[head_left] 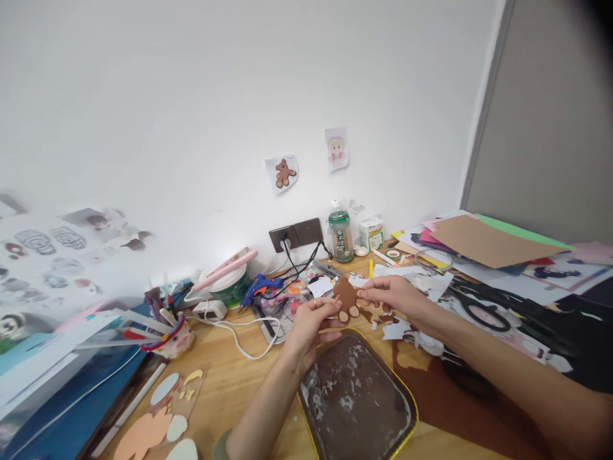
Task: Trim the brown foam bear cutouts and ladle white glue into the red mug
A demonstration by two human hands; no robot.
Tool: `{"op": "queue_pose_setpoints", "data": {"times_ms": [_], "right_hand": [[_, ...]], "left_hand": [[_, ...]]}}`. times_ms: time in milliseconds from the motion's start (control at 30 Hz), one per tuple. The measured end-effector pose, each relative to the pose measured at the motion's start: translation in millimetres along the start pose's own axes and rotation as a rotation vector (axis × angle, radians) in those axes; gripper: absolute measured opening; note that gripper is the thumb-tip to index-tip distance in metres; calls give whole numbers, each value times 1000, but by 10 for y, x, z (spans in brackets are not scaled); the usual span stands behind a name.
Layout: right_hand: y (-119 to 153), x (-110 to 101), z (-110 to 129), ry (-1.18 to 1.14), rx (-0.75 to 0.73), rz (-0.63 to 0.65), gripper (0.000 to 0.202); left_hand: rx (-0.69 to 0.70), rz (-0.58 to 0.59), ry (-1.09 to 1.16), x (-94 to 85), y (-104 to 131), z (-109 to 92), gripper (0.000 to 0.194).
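- While the left hand (309, 324) pinches one side of a small brown bear (347, 295), the right hand (395, 298) grips its other side between thumb and fingers.
- The bear, a flat cutout with pale foot pads, is held upright between the two hands, which stand near each other, apart, just above the far edge of a dark tray (368, 409).
- The tray has a yellow rim and whitish smears; it lies on a wooden desk (239, 393), reaching the bottom of the view.
- Just beyond the right hand and beneath it are white paper scraps (396, 329).
- Along the desk's back edge, against the wall, from left to right: a blue glue gun (258, 287), a green-labelled bottle (340, 237) and a small white box (372, 234).
- Toward the desk's left side are a cup (173, 340) full of pens and, nearer the viewer, pale and peach cutouts (143, 434).
- Toward the right side, black scissors (486, 314) lie among papers; farther back, at the right back corner, is a stack of coloured card (483, 239).
- On the wall above the back edge hang a bear picture (285, 173) and, to its right, a doll picture (337, 149).
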State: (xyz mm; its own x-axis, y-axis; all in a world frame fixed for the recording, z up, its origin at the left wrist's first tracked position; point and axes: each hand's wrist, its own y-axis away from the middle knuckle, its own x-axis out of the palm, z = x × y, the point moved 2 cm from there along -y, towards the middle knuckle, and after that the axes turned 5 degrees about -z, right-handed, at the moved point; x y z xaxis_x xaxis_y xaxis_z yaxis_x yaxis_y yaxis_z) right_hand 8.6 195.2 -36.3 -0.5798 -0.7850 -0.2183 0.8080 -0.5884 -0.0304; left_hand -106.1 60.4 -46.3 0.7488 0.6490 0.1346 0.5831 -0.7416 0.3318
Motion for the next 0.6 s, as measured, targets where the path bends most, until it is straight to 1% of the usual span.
{"op": "queue_pose_setpoints", "data": {"times_ms": [167, 333, 500, 600], "right_hand": [[10, 4, 11, 1, 8, -8, 24], [1, 11, -27, 0, 15, -12, 23], [-5, 11, -71, -21, 28, 6, 23], [-6, 7, -80, -39, 35, 39, 24]], "left_hand": [[13, -28, 3, -10, -9, 10, 25], [15, -35, 3, -4, -4, 13, 23], [1, -21, 3, -2, -1, 16, 24], [-10, -21, 4, -13, -18, 24, 25]]}}
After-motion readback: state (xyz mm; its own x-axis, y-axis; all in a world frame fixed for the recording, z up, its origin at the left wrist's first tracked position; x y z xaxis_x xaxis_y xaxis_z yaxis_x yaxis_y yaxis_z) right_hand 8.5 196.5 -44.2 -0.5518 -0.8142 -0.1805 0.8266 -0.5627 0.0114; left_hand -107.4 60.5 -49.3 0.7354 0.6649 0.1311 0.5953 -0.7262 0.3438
